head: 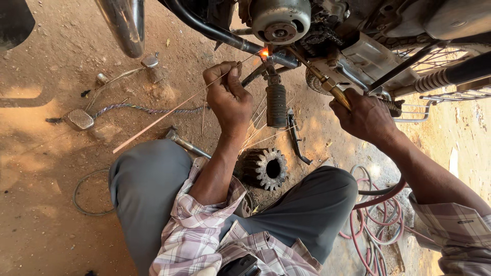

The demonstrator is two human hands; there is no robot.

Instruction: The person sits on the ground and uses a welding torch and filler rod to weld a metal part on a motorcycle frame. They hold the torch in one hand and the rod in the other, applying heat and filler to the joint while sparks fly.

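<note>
Nearest, a toothed gear point(264, 168) lies on the dirt between the knees. Above it, the left hand point(228, 97) pinches a thin filler rod point(174, 111) in a tight grip. The right hand point(365, 117) is wrapped fully around a brass torch point(327, 84), whose flame point(264, 51) meets the rod's tip at the motorcycle frame point(225, 35).

Orange flame point(264, 51) at black frame tube point(215, 31). Brass-coloured torch tip point(335, 91). Pale tan filler rod point(169, 113). Black ribbed footpeg rubber point(276, 105). Red hoses point(376, 225). Pink-white plaid shirt point(204, 230). Grey trousers point(146, 189). Reddish-brown dirt floor point(46, 204).
</note>
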